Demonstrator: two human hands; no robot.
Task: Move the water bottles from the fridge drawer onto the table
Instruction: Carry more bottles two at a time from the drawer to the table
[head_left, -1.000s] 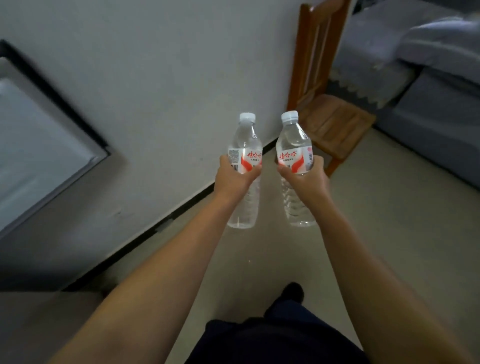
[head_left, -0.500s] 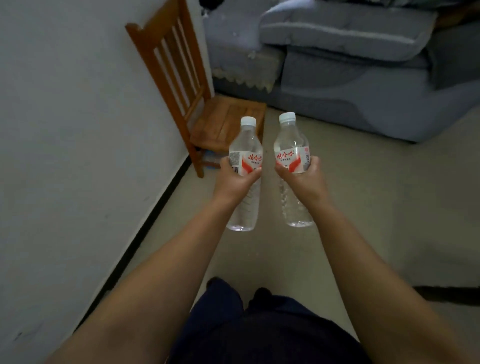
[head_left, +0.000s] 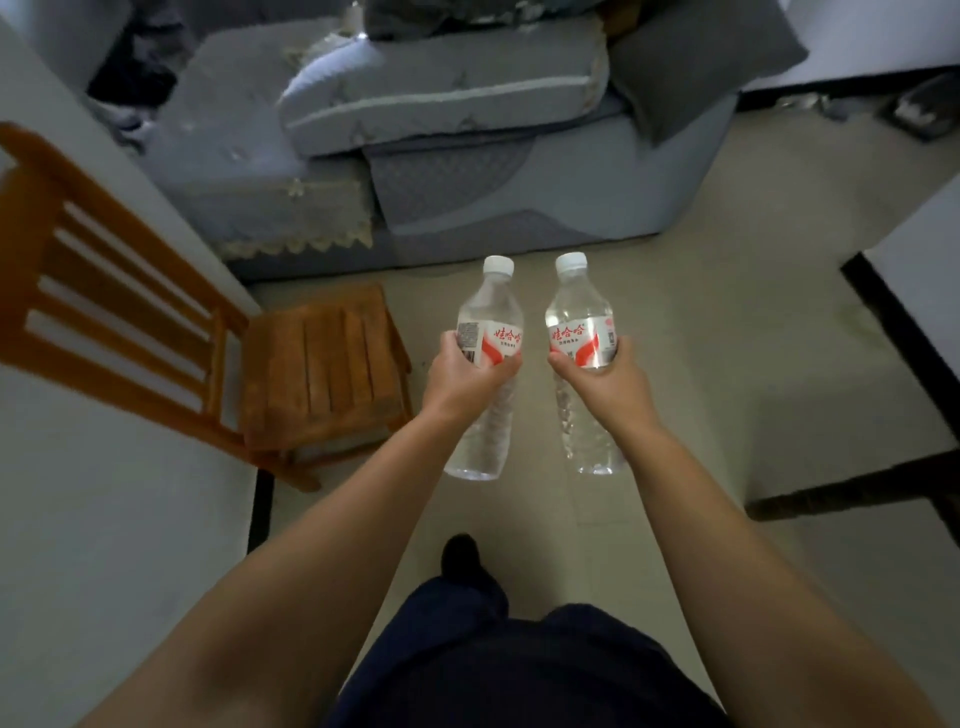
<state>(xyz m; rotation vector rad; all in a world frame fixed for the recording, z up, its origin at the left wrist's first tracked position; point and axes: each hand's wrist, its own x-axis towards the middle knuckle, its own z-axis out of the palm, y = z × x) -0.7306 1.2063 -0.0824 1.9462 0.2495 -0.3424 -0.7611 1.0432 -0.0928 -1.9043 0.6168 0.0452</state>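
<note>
Gripping one upright water bottle apiece, left hand (head_left: 462, 376) wrapping fingers (head_left: 508, 365) round the left bottle (head_left: 485, 364), right hand (head_left: 605, 382) round the right bottle (head_left: 584, 358), caps pointing to 12 o'clock, white counter edge (head_left: 914, 270) lying at 2 o'clock, nearer the right hand.

I see the left bottle (head_left: 488, 332) and right bottle (head_left: 581, 332) side by side, apart, at twelve o'clock, the chair (head_left: 317, 364) at ten, the sofa (head_left: 415, 156) behind both, and the worktop (head_left: 919, 270) at two.

two clear white-capped water bottles (head_left: 488, 332) (head_left: 581, 322), upright, side by side.
</note>
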